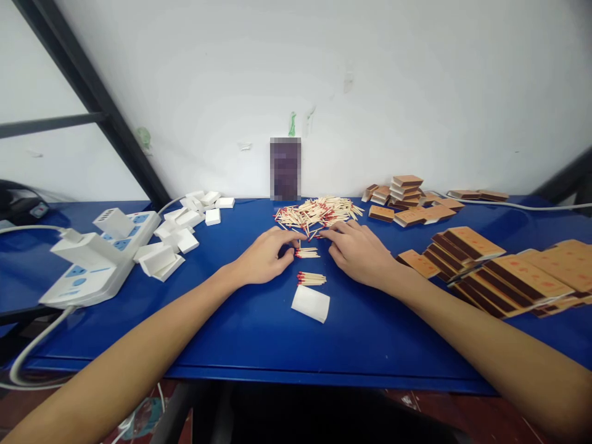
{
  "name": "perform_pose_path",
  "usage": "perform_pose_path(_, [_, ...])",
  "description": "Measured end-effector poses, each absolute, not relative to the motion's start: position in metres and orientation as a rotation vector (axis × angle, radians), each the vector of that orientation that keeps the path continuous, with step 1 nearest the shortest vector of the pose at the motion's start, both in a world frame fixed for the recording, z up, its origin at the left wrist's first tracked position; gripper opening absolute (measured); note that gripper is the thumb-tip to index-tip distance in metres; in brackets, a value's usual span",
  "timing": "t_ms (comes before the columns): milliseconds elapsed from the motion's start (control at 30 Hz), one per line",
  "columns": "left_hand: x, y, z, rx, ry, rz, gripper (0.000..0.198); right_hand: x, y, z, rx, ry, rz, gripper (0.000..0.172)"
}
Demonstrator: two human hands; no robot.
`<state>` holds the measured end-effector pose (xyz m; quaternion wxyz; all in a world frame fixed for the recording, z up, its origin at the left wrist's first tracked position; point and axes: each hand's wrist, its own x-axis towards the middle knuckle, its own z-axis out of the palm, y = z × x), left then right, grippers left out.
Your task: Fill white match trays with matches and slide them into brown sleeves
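A heap of loose wooden matches (326, 211) with red heads lies at the back middle of the blue table. At its front left edge is my left hand (263, 257), thumb and index finger curved with a gap between them, close to a stray match. My right hand (358, 253) has its index fingertip at the red heads on the heap's front edge; its thumb is apart. Between the hands lies a small row of matches (308, 253). Nearer me are a second small bundle of matches (312, 279) and a white matchbox tray (311, 303).
White trays (178, 223) are scattered at left beside a power strip (104, 271) with plugged-in chargers and cables. Brown matchbox sleeves are stacked at the back right (407, 200) and front right (518, 277). A blurred dark rectangle (285, 169) stands against the wall.
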<state>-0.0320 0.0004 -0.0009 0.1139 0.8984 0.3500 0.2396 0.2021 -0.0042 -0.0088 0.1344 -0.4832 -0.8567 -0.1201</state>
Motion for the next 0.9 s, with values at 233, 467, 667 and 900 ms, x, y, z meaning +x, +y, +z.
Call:
perform_pose_path(233, [-0.0331, -0.0013, 0.0014, 2.715, 0.975, 0.590, 0.043, 0.2020, -0.0002, -0.0081, -1.369, -2.509, -0.309, 0.036])
perform_pose_path(467, [-0.0327, -0.0029, 0.0055, 2.751, 0.982, 0.469, 0.033, 0.2029, -0.0035, -0.0067, -1.348, -2.501, -0.295, 0.031])
perform_pose_path(667, [-0.0317, -0.0035, 0.0059, 2.746, 1.008, 0.451, 0.027, 0.2025, -0.0042, -0.0056, -1.368, -2.502, -0.258, 0.033])
perform_pose_path(900, [-0.0336, 0.0009, 0.0010, 2.733, 0.996, 0.465, 0.035, 0.2020, -0.0025, -0.0064, -1.415, -2.522, -0.262, 0.035])
